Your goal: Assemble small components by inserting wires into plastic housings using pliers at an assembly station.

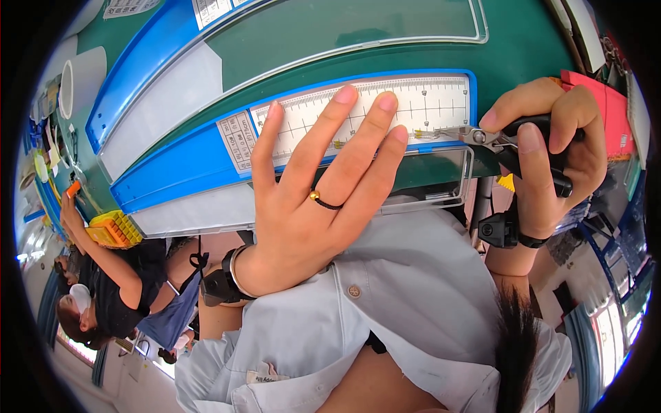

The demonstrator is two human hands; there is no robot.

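Observation:
A long blue case (186,165) lies on the green table, with a white sheet of ruler marks and grid lines (441,96) in its right part. My left hand (317,179) rests on the sheet, fingers spread and stretched out. My right hand (568,144) is closed around the black handles of small metal-jawed pliers (478,136). The jaws point left, low on the sheet's right part, beside tiny yellowish pieces (423,134). Another yellowish bit (337,144) shows between my left fingers. Whether the jaws grip anything is too small to tell.
A clear lid (447,199) extends along the case's near side. Beyond lies another blue case (144,76) with a clear lid. A red object (599,117) sits at right, a white roll (82,82) and yellow bin (113,229) at left, near a co-worker (117,282).

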